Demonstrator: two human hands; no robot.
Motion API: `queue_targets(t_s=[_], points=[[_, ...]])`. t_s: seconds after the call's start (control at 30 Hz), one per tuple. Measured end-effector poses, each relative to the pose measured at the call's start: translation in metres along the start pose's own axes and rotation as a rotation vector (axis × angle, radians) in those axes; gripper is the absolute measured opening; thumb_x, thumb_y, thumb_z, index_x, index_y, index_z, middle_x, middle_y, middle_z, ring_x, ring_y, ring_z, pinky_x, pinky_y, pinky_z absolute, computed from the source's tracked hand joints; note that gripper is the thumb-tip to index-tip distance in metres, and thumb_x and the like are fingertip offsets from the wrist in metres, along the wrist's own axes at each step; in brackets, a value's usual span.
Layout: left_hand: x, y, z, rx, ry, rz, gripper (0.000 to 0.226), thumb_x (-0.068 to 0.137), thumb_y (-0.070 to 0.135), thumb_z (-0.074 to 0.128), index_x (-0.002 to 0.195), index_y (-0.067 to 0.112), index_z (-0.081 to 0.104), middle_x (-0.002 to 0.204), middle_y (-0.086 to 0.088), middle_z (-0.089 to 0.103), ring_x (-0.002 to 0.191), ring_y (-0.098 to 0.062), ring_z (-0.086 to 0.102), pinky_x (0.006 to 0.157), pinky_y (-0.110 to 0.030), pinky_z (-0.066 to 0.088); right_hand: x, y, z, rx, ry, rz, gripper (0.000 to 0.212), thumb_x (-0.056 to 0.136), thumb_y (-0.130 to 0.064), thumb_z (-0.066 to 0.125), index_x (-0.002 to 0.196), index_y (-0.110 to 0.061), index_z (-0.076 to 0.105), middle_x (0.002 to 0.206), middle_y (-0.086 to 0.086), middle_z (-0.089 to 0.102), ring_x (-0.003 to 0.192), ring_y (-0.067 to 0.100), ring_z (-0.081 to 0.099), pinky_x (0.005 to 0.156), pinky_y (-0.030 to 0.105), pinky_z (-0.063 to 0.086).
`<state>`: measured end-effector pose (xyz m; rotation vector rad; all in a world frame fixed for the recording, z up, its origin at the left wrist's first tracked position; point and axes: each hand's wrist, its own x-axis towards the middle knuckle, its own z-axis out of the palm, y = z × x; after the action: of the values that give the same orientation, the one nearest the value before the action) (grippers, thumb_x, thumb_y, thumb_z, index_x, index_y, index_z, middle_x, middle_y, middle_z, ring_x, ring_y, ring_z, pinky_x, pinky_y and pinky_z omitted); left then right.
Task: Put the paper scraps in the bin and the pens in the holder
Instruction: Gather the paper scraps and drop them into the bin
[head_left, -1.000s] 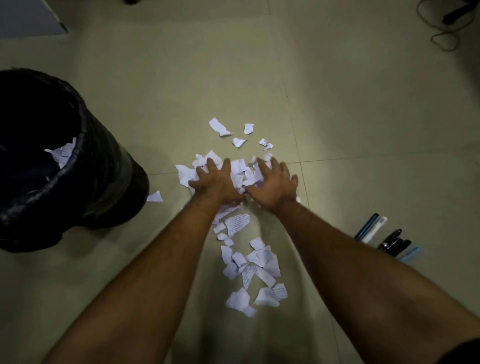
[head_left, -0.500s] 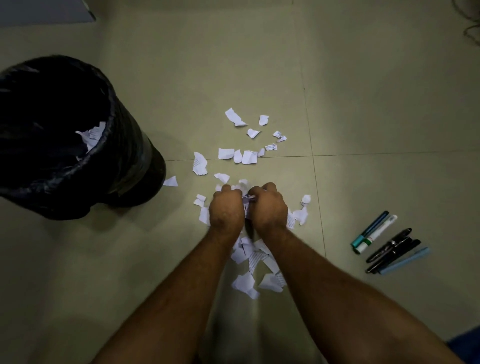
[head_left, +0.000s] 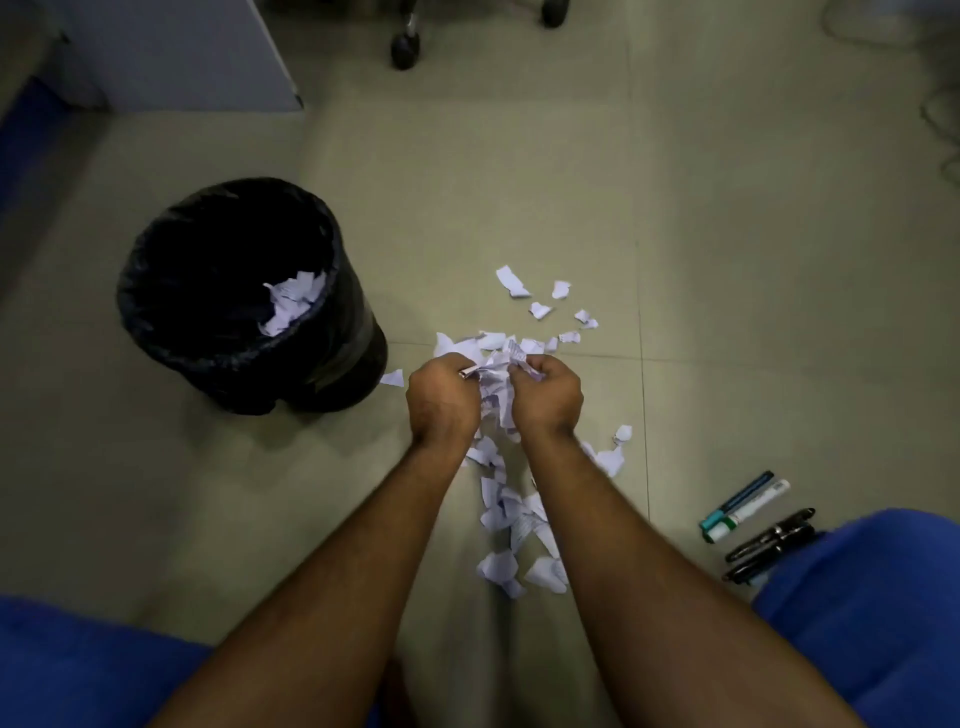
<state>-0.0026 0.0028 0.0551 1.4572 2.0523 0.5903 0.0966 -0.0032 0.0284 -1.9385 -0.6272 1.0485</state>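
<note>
My left hand (head_left: 441, 400) and my right hand (head_left: 546, 396) are cupped together above the floor, both closed around a bunch of white paper scraps (head_left: 493, 382). More torn scraps (head_left: 511, 525) lie on the tiles below my wrists, and a few small ones (head_left: 540, 310) lie farther ahead. The black bin (head_left: 332, 364) with a black liner stands to the left of my hands, with some scraps (head_left: 293, 304) inside it. Several pens and markers (head_left: 756, 522) lie side by side on the floor at the right. No pen holder is in view.
A single scrap (head_left: 393, 378) lies by the bin's base. A chair caster (head_left: 406, 48) and a white panel (head_left: 171, 57) are at the top. Cables (head_left: 940, 109) lie at the far right. Blue fabric (head_left: 862, 613) fills the lower corners.
My hands went from flat on the pile to closed around a gathered bunch of scraps, then lifted it off the floor. The view has pulled back and up.
</note>
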Motion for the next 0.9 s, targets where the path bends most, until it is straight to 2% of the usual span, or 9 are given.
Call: queue_targets(t_s=[0.07, 0.13, 0.27, 0.47, 0.5, 0.63, 0.73, 0.8, 0.9], points=[[0.0, 0.014, -0.025, -0.064, 0.013, -0.008, 0.016, 0.082, 0.007, 0.061, 0.084, 0.01, 0.076, 0.082, -0.009, 0.074, 0.077, -0.027, 0.068, 0.067, -0.029, 0.051, -0.011, -0.025, 0.004, 0.068, -0.04, -0.001, 0.001, 0.084, -0.02, 0.073, 0.084, -0.02, 0.072, 0.079, -0.005, 0.068, 0.08, 0.019, 0.065, 0.076, 0.026, 0.051], [0.0, 0.026, -0.049, -0.114, 0.03, 0.007, 0.014, 0.081, 0.011, 0.062, 0.083, 0.01, 0.076, 0.076, -0.009, 0.074, 0.073, -0.027, 0.068, 0.068, -0.033, 0.055, -0.022, -0.05, 0.009, 0.134, -0.075, -0.027, 0.011, 0.082, -0.017, 0.073, 0.074, -0.023, 0.068, 0.074, -0.006, 0.069, 0.075, 0.017, 0.065, 0.078, 0.032, 0.054], [0.005, 0.042, -0.101, -0.157, 0.151, 0.013, 0.015, 0.079, 0.015, 0.06, 0.08, 0.011, 0.074, 0.07, -0.008, 0.071, 0.069, -0.029, 0.066, 0.063, -0.037, 0.054, -0.046, -0.103, 0.027, 0.279, -0.119, -0.112, 0.02, 0.082, -0.012, 0.071, 0.07, -0.027, 0.067, 0.071, -0.008, 0.069, 0.07, 0.016, 0.065, 0.073, 0.033, 0.056], [0.031, 0.035, -0.192, -0.168, 0.397, -0.031, 0.016, 0.082, 0.018, 0.06, 0.072, 0.011, 0.07, 0.068, -0.008, 0.069, 0.065, -0.027, 0.063, 0.058, -0.031, 0.048, -0.084, -0.172, 0.098, 0.279, -0.284, -0.2, 0.001, 0.077, -0.021, 0.074, 0.077, -0.022, 0.073, 0.075, -0.003, 0.074, 0.072, 0.017, 0.069, 0.073, 0.035, 0.06], [0.04, 0.028, -0.205, -0.157, 0.425, -0.046, 0.016, 0.082, 0.019, 0.06, 0.071, 0.012, 0.07, 0.069, -0.007, 0.069, 0.064, -0.026, 0.062, 0.056, -0.028, 0.046, -0.09, -0.18, 0.116, 0.267, -0.322, -0.189, 0.005, 0.077, -0.021, 0.074, 0.082, -0.02, 0.075, 0.077, -0.002, 0.074, 0.07, 0.016, 0.068, 0.071, 0.033, 0.059], [0.069, -0.001, -0.221, -0.113, 0.346, -0.154, 0.02, 0.088, 0.028, 0.062, 0.073, 0.016, 0.067, 0.078, -0.002, 0.069, 0.056, -0.011, 0.053, 0.047, -0.018, 0.033, -0.096, -0.182, 0.149, 0.166, -0.383, -0.141, 0.006, 0.084, -0.018, 0.07, 0.088, -0.016, 0.073, 0.078, -0.003, 0.068, 0.071, 0.016, 0.062, 0.065, 0.022, 0.046], [0.086, -0.03, -0.224, 0.028, 0.205, -0.153, 0.016, 0.085, 0.029, 0.067, 0.097, 0.018, 0.069, 0.099, -0.007, 0.071, 0.079, -0.023, 0.062, 0.065, -0.022, 0.041, -0.097, -0.177, 0.161, 0.024, -0.492, -0.204, 0.013, 0.087, -0.012, 0.059, 0.095, -0.014, 0.07, 0.081, 0.0, 0.065, 0.076, 0.02, 0.061, 0.071, 0.025, 0.048], [0.092, -0.044, -0.221, 0.156, 0.136, -0.115, 0.038, 0.08, 0.03, 0.07, 0.115, 0.018, 0.062, 0.116, -0.009, 0.067, 0.102, -0.03, 0.063, 0.077, -0.029, 0.047, -0.098, -0.18, 0.165, -0.034, -0.56, -0.243, 0.023, 0.086, -0.008, 0.054, 0.104, -0.015, 0.065, 0.094, 0.002, 0.069, 0.081, 0.023, 0.065, 0.074, 0.026, 0.051], [0.087, -0.041, -0.215, 0.193, 0.184, -0.075, 0.035, 0.081, 0.026, 0.066, 0.116, 0.018, 0.064, 0.114, -0.01, 0.067, 0.104, -0.031, 0.063, 0.083, -0.034, 0.052, -0.102, -0.189, 0.166, -0.025, -0.627, -0.162, 0.05, 0.088, -0.016, 0.056, 0.138, -0.013, 0.052, 0.113, 0.0, 0.067, 0.086, 0.018, 0.065, 0.077, 0.024, 0.051]])
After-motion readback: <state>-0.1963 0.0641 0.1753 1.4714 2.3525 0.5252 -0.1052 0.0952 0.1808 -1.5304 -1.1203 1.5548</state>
